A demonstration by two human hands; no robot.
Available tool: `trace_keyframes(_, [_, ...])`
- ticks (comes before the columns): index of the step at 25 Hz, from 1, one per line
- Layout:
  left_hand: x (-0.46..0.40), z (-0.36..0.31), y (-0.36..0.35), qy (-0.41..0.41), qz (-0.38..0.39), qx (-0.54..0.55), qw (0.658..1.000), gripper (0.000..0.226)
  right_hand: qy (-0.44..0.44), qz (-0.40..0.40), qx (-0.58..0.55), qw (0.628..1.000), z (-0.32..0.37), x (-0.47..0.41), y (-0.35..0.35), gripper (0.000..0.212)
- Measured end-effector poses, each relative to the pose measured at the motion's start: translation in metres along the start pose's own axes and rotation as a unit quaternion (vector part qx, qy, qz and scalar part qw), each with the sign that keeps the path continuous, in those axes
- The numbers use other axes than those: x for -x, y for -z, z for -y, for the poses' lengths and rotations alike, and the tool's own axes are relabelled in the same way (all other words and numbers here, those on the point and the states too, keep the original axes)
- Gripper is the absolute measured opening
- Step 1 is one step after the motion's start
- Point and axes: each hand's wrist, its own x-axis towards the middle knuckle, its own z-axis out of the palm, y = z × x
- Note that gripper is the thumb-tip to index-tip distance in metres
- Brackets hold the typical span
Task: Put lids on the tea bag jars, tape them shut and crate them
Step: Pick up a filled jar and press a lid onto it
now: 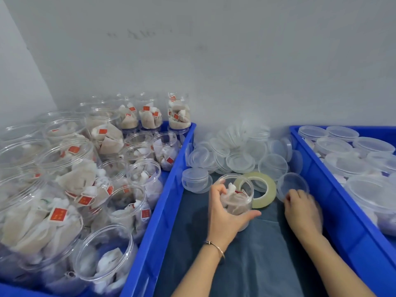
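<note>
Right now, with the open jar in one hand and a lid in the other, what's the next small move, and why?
Probably bring the lid over and seat it on the jar. The left hand grips the jar upright on the cloth, its mouth uncovered with tea bags inside, while the right hand holds the lid tilted just beside it. The tape roll lies behind, ready for sealing afterwards.

A packing workroom: blue crates (171,183) of tea bag jars (137,202)
</note>
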Motion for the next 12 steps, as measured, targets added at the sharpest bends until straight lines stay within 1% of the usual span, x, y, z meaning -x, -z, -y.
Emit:
trace_keyframes(2, [-0.001, 0.005, -0.007, -0.008, -0.017, 0.038, 0.999, 0.087, 0.005, -0.023, -0.06, 0.998, 0.002, -0.002, 0.003, 0.014])
trace_keyframes(3, [-0.004, 0.009, -0.005, -0.013, -0.005, 0.054, 0.998, 0.094, -0.007, -0.032, -0.119, 0.992, 0.004, -0.003, 0.008, 0.013])
trace_keyframes(4, [-0.008, 0.012, -0.002, -0.015, 0.013, 0.055, 0.998, 0.099, -0.027, -0.054, -0.196, 0.979, 0.007, -0.005, 0.016, 0.013])
trace_keyframes(6, [-0.014, 0.018, 0.004, -0.025, 0.06, 0.055, 0.996, 0.095, -0.069, -0.136, -0.348, 0.925, 0.017, -0.009, 0.035, 0.015])
trace_keyframes(7, [-0.014, 0.017, 0.007, -0.03, 0.071, 0.055, 0.995, 0.09, -0.081, -0.161, -0.422, 0.888, 0.026, -0.01, 0.047, 0.016])
trace_keyframes(8, [-0.016, 0.017, 0.008, -0.03, 0.078, 0.047, 0.995, 0.086, -0.075, -0.166, -0.504, 0.844, 0.035, -0.011, 0.058, 0.017])
trace_keyframes(9, [-0.016, 0.016, 0.008, -0.029, 0.073, 0.051, 0.996, 0.085, -0.065, -0.138, -0.577, 0.802, 0.048, -0.012, 0.066, 0.017])
trace_keyframes(10, [-0.016, 0.016, 0.009, -0.018, 0.068, 0.046, 0.996, 0.085, -0.059, -0.078, -0.613, 0.784, 0.063, -0.012, 0.069, 0.018])
trace_keyframes(11, [-0.016, 0.018, 0.01, -0.021, 0.072, 0.049, 0.996, 0.085, -0.047, 0.001, -0.598, 0.8, 0.079, -0.01, 0.07, 0.021])
trace_keyframes(12, [-0.016, 0.014, 0.01, -0.019, 0.067, 0.042, 0.997, 0.085, -0.019, 0.074, -0.526, 0.847, 0.092, -0.009, 0.067, 0.024])
